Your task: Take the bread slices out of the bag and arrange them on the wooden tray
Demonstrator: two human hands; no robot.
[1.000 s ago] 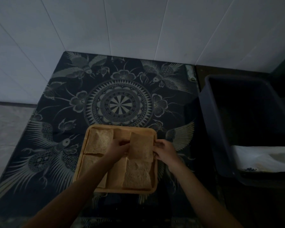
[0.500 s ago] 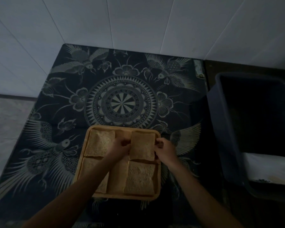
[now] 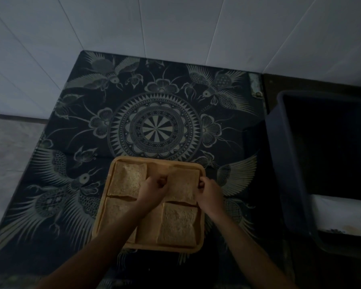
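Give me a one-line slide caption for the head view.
Both hands, left hand and right hand, setting the far-right bread slice onto the wooden tray beside three others.

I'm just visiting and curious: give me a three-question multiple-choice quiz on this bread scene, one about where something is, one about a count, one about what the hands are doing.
1. Where does the dark bin stand relative to the wooden tray?
A. To its right
B. To its left
C. On top of it

2. How many bread slices show on the tray?
A. One
B. Four
C. Nine

3. What are the two hands doing?
A. Resting away from the tray
B. Each lifting a separate slice high
C. Both pinching the edges of one slice

Answers:
1. A: the dark bin sits right of the wooden tray.
2. B: two far slices and two near ones fill the tray, one partly hidden by an arm.
3. C: the left hand and right hand flank the far right slice, which lies low on the tray.
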